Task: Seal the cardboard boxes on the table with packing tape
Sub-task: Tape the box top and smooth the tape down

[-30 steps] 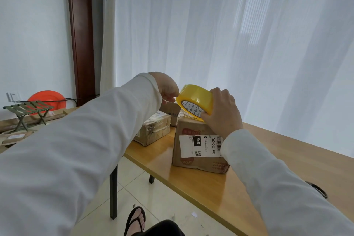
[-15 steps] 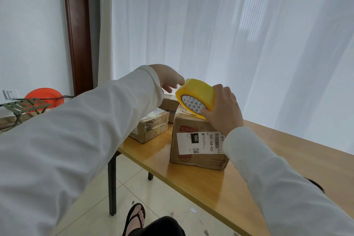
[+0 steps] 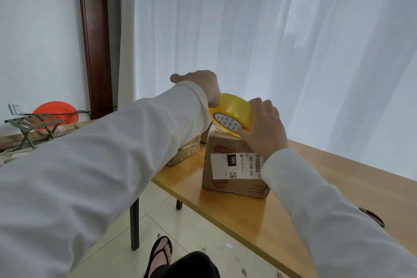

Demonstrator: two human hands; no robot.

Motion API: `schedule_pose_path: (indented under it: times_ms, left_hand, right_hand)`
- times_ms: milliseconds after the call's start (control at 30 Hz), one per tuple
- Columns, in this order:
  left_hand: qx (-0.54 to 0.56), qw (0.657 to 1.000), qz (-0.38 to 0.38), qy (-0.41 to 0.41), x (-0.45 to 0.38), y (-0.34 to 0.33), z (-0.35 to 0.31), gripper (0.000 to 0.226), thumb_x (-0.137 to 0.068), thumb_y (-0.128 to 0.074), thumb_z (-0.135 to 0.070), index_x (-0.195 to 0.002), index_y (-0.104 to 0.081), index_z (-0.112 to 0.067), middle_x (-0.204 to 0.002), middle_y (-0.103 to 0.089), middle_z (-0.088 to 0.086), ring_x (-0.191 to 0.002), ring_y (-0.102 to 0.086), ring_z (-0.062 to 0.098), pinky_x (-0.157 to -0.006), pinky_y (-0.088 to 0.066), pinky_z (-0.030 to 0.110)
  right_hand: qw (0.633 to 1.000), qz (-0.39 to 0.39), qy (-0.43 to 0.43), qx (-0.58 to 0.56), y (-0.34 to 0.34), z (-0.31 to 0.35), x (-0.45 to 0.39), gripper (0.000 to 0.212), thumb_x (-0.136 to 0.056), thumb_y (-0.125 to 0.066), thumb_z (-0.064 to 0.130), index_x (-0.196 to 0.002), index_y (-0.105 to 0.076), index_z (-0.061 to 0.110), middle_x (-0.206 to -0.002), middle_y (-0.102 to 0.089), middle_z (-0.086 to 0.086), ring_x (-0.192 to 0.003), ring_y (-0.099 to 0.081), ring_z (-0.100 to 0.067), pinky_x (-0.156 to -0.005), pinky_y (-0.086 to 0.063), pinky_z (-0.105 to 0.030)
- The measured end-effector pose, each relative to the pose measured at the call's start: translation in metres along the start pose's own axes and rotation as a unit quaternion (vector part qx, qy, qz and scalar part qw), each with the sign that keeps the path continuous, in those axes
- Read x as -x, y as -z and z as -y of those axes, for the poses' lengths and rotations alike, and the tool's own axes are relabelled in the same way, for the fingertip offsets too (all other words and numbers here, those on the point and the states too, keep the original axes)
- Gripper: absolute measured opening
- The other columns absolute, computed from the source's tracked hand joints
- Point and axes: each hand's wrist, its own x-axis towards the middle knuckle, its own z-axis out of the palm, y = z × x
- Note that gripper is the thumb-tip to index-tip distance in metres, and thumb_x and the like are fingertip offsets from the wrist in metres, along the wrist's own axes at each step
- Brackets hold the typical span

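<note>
The right hand (image 3: 262,129) grips a yellow tape roll (image 3: 232,112), fingers curled around it, atop the labelled cardboard box (image 3: 234,171) on the wooden table (image 3: 316,187). The left hand (image 3: 200,84) reaches behind the roll; its fingers are hidden. 1 more box (image 3: 185,153) lies just left.

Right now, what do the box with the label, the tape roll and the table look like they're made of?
Labelled box: brown cardboard, matte, creased, with a white paper label. Tape roll: glossy yellow plastic film on a printed, probably cardboard core. Table: light wood or wood-look laminate, with a reflective sheen.
</note>
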Motion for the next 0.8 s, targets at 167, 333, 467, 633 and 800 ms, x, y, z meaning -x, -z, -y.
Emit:
schedule_pose_path:
  times_ms: [167, 333, 467, 633, 800]
  left_hand:
    - [-0.01, 0.998, 0.054, 0.017, -0.002, -0.005, 0.007, 0.021, -0.08, -0.061, -0.023, -0.072, -0.043, -0.015, -0.08, -0.051, 0.002, -0.093, -0.056, 0.03, -0.1, -0.037, 0.05]
    - [0.013, 0.996, 0.082, -0.008, -0.004, -0.006, 0.01, 0.03, -0.083, -0.058, -0.019, -0.061, -0.039, -0.011, -0.064, -0.04, 0.004, -0.066, -0.044, 0.023, -0.068, -0.04, 0.029]
    - [0.06, 0.991, 0.118, -0.017, 0.005, 0.01, 0.01, 0.021, -0.091, -0.052, -0.022, -0.083, -0.062, -0.005, -0.078, -0.062, 0.002, -0.066, -0.053, 0.014, -0.074, -0.047, 0.028]
    - [0.097, 0.986, 0.133, -0.017, 0.001, -0.004, 0.012, 0.019, -0.092, -0.044, -0.027, -0.084, -0.054, -0.013, -0.083, -0.054, 0.007, -0.078, -0.044, 0.022, -0.069, -0.04, 0.029]
    - [0.254, 0.952, 0.168, -0.001, -0.002, -0.018, 0.015, 0.024, -0.093, -0.039, -0.038, -0.09, -0.046, -0.015, -0.085, -0.046, 0.001, -0.083, -0.042, 0.019, -0.068, -0.033, 0.028]
  right_hand:
    - [1.0, -0.004, 0.016, 0.019, -0.002, 0.003, 0.001, 0.047, -0.081, -0.066, 0.028, -0.12, -0.043, 0.015, -0.113, -0.041, -0.006, -0.105, -0.04, -0.024, -0.069, -0.037, -0.03]
    - [0.999, -0.008, 0.032, 0.03, -0.001, 0.003, 0.003, 0.048, -0.08, -0.066, 0.027, -0.121, -0.044, 0.015, -0.112, -0.041, -0.005, -0.103, -0.04, -0.023, -0.067, -0.036, -0.029]
    - [0.999, -0.006, 0.025, 0.022, 0.002, 0.001, 0.003, 0.048, -0.081, -0.066, 0.028, -0.121, -0.043, 0.014, -0.113, -0.041, -0.006, -0.105, -0.041, -0.024, -0.068, -0.036, -0.029]
    - [1.0, -0.012, 0.015, 0.014, 0.003, -0.001, 0.004, 0.048, -0.081, -0.066, 0.029, -0.12, -0.043, 0.014, -0.113, -0.042, -0.006, -0.106, -0.042, -0.024, -0.069, -0.035, -0.03]
    - [1.0, -0.011, -0.003, -0.007, 0.001, -0.002, 0.004, 0.049, -0.081, -0.066, 0.027, -0.121, -0.043, 0.015, -0.114, -0.042, -0.006, -0.107, -0.041, -0.024, -0.07, -0.034, -0.03]
